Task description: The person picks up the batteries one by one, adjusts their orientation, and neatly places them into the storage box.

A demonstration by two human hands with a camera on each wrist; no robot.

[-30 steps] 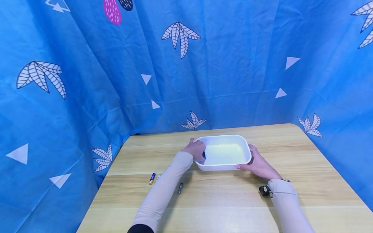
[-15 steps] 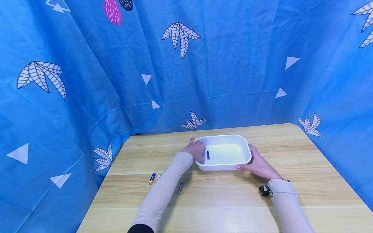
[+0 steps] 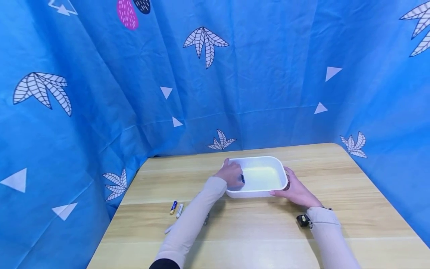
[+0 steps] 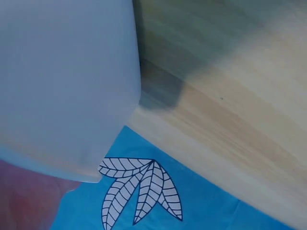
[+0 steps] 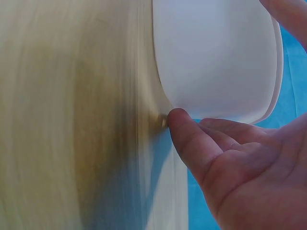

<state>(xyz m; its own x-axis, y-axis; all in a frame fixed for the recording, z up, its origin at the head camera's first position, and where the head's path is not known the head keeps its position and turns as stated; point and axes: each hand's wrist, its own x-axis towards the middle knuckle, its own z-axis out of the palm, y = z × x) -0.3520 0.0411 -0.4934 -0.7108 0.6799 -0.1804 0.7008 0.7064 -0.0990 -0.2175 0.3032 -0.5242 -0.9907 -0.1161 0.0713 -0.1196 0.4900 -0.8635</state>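
A white plastic box [image 3: 255,194] stands on the table, an open-topped rectangle with rounded corners. My left hand [image 3: 231,175] reaches over its left end, and its fingers pinch a small dark battery [image 3: 243,179] low inside. Part of that battery hides under the fingers. In the left wrist view the box's outer wall [image 4: 67,86] fills the upper left, with a bit of my left hand [image 4: 33,196] below. My right hand [image 3: 295,189] grips the box's right end, thumb at the front corner. In the right wrist view its fingers [image 5: 192,143] touch the wall's lower edge.
Left of my left forearm lie a blue-and-gold battery [image 3: 173,207], a white battery [image 3: 179,210] and a pale stick-like piece [image 3: 168,229]. A dark battery [image 3: 206,219] is partly behind the sleeve. A blue curtain [image 3: 215,93] hangs behind the wooden table [image 3: 262,231].
My left hand has moved right, deeper into the box. The dark battery lay free beside the fingers half a second ago and is now at the fingertips, farther right. The right hand keeps its hold.
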